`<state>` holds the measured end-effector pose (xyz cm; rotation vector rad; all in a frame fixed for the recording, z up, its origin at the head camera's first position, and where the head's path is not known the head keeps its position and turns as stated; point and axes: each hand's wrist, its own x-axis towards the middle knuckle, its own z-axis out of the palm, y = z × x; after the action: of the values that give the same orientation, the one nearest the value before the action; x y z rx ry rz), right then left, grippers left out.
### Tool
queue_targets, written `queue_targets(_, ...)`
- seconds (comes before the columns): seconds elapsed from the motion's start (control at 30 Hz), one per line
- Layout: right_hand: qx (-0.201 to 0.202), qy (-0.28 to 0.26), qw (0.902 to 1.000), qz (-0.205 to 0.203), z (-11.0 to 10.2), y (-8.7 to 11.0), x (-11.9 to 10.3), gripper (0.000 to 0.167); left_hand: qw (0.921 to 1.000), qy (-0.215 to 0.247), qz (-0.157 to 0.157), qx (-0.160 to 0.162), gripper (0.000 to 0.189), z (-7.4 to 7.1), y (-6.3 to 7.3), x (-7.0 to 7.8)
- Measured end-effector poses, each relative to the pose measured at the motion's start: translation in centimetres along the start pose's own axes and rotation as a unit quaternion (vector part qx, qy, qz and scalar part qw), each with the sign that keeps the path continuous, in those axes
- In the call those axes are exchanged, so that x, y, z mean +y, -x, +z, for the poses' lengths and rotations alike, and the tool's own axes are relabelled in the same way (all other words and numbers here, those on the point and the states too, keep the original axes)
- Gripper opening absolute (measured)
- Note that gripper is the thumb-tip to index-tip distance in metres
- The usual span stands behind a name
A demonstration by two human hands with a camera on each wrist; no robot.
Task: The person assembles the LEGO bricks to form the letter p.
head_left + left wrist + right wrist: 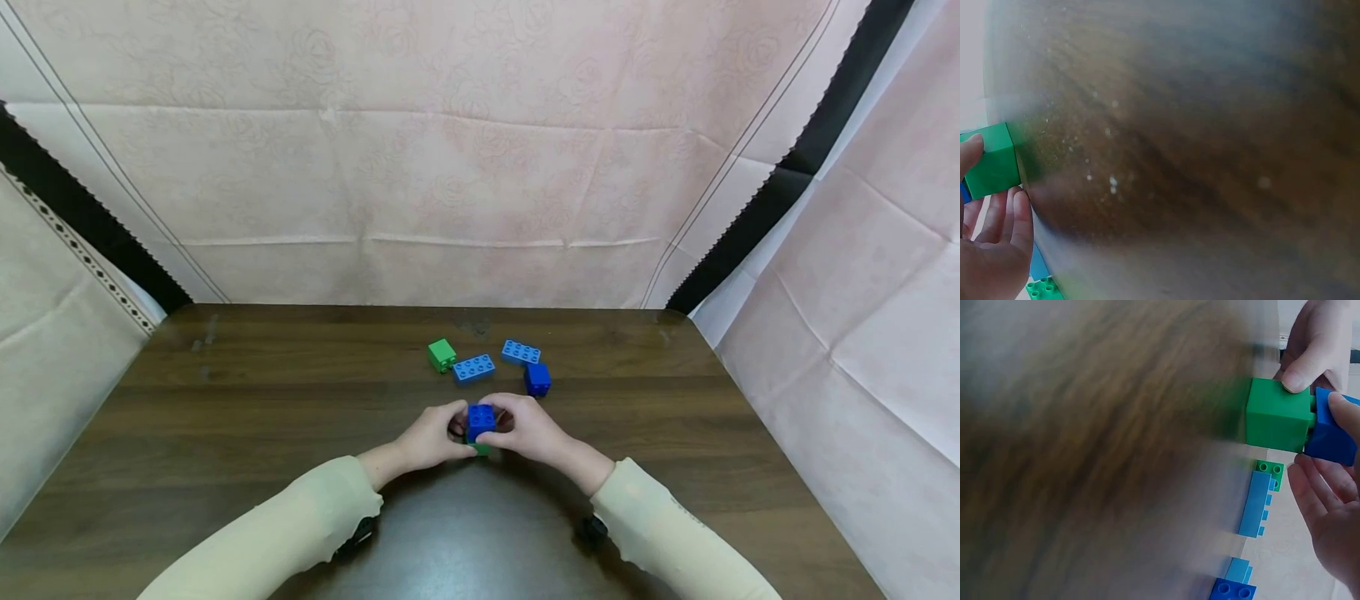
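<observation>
Near the table's middle, my left hand [435, 435] grips a green toy building brick [1277, 415], its thumb pressed on the side. From the right, my right hand [531, 429] pinches a dark blue brick [481, 418] between thumb and fingers. The blue brick sits over the green one's studs, slightly tilted; some studs show in the gap between them in the right wrist view. In the left wrist view the green brick [997, 162] stands at the table surface, with the left fingers curled beside it. Most of the green brick is hidden by the hands in the head view.
Beyond the hands lie another green brick [442, 356], a long light blue brick [474, 368], a second light blue brick [521, 352] and a dark blue brick [537, 379]. The brown wooden table [262, 400] meets pale cloth hangings [420, 183] at its back and sides.
</observation>
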<state>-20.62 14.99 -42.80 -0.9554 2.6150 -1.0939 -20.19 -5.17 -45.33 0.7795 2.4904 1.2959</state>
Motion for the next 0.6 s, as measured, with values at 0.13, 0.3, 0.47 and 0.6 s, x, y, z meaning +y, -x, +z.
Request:
queue_targets(0.13, 0.005, 0.042, 0.9987, -0.028, 0.1, 0.17, 0.08, 0.038, 1.0, -0.003, 0.003, -0.001, 0.027, 0.01, -0.05, 0.0)
queue_targets(0.3, 0.002, 0.066, 0.9965, -0.052, 0.06, 0.23, 0.0, 0.038, 1.0, -0.002, 0.003, 0.0, 0.027, 0.01, -0.02, -0.02)
queue_targets(0.47, -0.013, 0.062, 0.997, -0.044, -0.12, 0.0, 0.09, 0.036, 1.0, -0.001, -0.002, 0.0, 0.026, 0.0, 0.04, 0.05)
queue_targets(0.6, -0.028, 0.053, 0.9977, -0.034, -0.35, -0.06, 0.2, 0.036, 1.0, 0.002, -0.007, -0.002, 0.027, -0.01, 0.01, 0.3)
